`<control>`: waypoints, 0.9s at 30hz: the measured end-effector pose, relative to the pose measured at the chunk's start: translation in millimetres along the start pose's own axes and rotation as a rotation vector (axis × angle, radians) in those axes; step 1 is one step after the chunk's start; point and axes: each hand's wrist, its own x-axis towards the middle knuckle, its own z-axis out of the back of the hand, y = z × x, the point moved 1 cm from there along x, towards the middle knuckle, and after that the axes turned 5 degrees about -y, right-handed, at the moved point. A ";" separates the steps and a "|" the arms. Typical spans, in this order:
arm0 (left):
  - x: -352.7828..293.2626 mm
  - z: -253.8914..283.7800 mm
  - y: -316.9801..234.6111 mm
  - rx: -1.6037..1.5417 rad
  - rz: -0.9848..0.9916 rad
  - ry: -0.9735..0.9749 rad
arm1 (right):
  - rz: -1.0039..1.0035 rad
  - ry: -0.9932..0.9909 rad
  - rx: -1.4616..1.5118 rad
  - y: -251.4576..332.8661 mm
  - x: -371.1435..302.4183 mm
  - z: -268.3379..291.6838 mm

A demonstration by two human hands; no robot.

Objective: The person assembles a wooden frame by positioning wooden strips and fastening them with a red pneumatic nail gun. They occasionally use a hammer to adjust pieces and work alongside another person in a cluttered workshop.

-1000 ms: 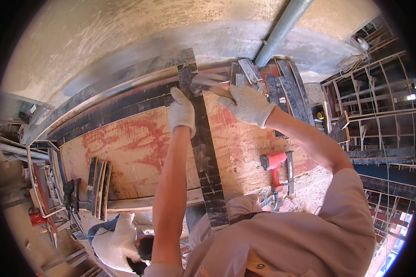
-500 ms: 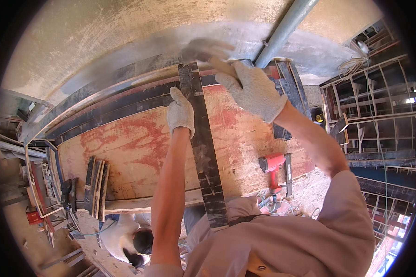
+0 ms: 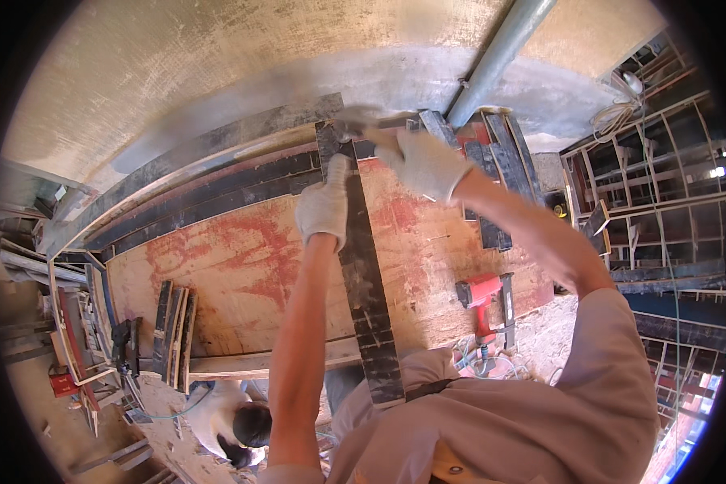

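A long black-faced wooden plank (image 3: pixel 361 266) runs from my waist to the far edge of a wooden panel (image 3: pixel 242 266). My gloved left hand (image 3: pixel 323 208) grips the plank's left edge near its far end, thumb stretched along it. In my gloved right hand (image 3: pixel 429 165) is the handle of a hammer (image 3: pixel 348 131). Motion smears the hammer's head, which is close to the plank's far end; I cannot tell whether it touches.
A red nail gun (image 3: pixel 482 302) with a hose lies on the panel at right. Wood strips (image 3: pixel 173 331) lean at its left edge, and black boards (image 3: pixel 492 189) lie at far right. Beyond stands a wall with a grey pipe (image 3: pixel 488 68). Another person (image 3: pixel 226 419) is low at left.
The hammer has come down toward the plank's far end, and my right hand has lowered. My left hand has shifted slightly right, onto the plank's edge.
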 end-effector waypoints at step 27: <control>4.2 -3.9 6.4 -0.223 0.024 0.024 | -0.101 -0.103 0.132 -7.4 77.0 0.2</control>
